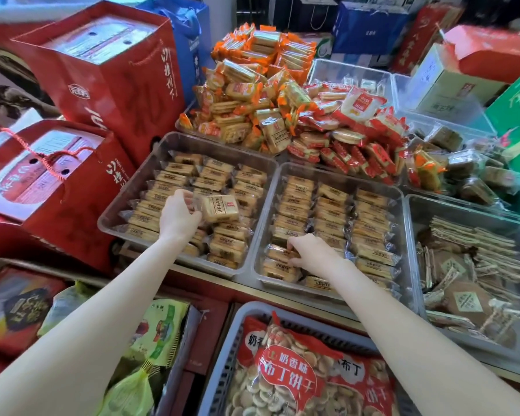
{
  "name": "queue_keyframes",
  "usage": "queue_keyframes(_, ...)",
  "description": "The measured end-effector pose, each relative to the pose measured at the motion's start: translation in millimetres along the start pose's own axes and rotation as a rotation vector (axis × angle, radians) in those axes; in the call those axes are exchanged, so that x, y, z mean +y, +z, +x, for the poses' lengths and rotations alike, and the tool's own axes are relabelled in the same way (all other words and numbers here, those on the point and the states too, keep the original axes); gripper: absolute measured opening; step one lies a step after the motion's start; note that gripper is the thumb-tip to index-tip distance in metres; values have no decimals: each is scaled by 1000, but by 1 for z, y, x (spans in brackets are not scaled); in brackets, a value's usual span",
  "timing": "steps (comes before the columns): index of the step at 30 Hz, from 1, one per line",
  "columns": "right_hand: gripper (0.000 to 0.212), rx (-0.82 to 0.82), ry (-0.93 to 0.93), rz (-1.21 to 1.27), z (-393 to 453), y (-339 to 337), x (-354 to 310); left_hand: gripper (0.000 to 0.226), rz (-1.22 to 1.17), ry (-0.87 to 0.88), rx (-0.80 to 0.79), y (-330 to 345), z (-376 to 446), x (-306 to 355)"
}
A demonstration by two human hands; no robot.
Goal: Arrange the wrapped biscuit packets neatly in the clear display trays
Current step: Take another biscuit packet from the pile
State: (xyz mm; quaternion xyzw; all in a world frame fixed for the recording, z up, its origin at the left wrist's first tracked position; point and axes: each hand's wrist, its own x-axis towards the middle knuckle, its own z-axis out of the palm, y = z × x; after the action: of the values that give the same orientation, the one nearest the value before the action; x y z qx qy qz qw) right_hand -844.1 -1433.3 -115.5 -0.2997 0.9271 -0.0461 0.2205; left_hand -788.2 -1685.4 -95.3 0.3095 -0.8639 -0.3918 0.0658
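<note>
Your left hand (179, 217) has its fingers curled round one wrapped biscuit packet (219, 208), lifted clear above the left clear tray (123, 202) with its label face up, presumably so that you can match its direction to the rows below before setting it in. Under it the left tray holds three columns of packets (174, 178) running from six o'clock up towards twelve, each overlapping the next like shingles, which keeps the printed faces readable. Your right hand (311, 253) is down in the middle clear tray (403, 211), at about seven o'clock within it, fingers bent onto a packet in the near row (278, 254); it looks like a pinch to straighten or seat that packet, though whether the thumb has closed beneath it is hidden. The middle tray's other columns (370, 223) already lie tidy. At twelve o'clock from your hands sits a loose heap of orange-wrapped packets (252, 94), and just to its right, at about one o'clock, red-wrapped ones (348, 136) spill untidily. At three o'clock a further tray (418, 211) holds brown packets (466, 298) lying jumbled. I judge the two near trays almost done; the held packet likely belongs in a gap in the left tray's middle column.
</note>
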Motion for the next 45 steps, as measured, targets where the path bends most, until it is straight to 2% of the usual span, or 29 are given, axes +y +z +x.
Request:
queue_keyframes(2,27,37,12,-29,-1,3,-4,34,2,77,-7,4,-7,8)
queue_keyframes(4,22,118,58,62,-4,-2,-6,31,-34,142,-67,10,-16,20)
queue_keyframes(7,20,303,165,466,-11,-29,1,31,-99,228,-245,21,-26,37)
queue_keyframes(9,17,336,186,783,-19,-51,9,31,-198,221,-415,28,-32,50)
queue_keyframes(11,15,345,183,989,-26,-64,13,25,-363,168,-546,33,-40,65)
queue_keyframes(16,7,455,214,1346,-40,-68,15,14,-500,94,-475,29,-46,88)
queue_keyframes(19,7,437,176,1680,-48,-69,11,13,-605,24,-437,22,-46,92)
queue_keyframes(23,8,382,130,1811,-54,-76,1,5,-734,-17,-442,18,-47,88)
queue_keyframes(31,6,453,256,1697,-53,-82,-11,11,-703,57,-401,15,-45,85)
queue_keyframes(37,13,669,354,1415,-43,-82,-6,9,-590,63,-416,14,-42,90)
queue_keyframes(40,14,671,298,1256,-42,-82,0,7,-544,76,-455,11,-37,90)
queue_keyframes(43,16,614,200,1202,-44,-85,4,27,-687,61,-497,7,-30,93)
queue_keyframes(45,16,580,157,1193,-44,-86,6,24,-741,8,-518,7,-27,98)
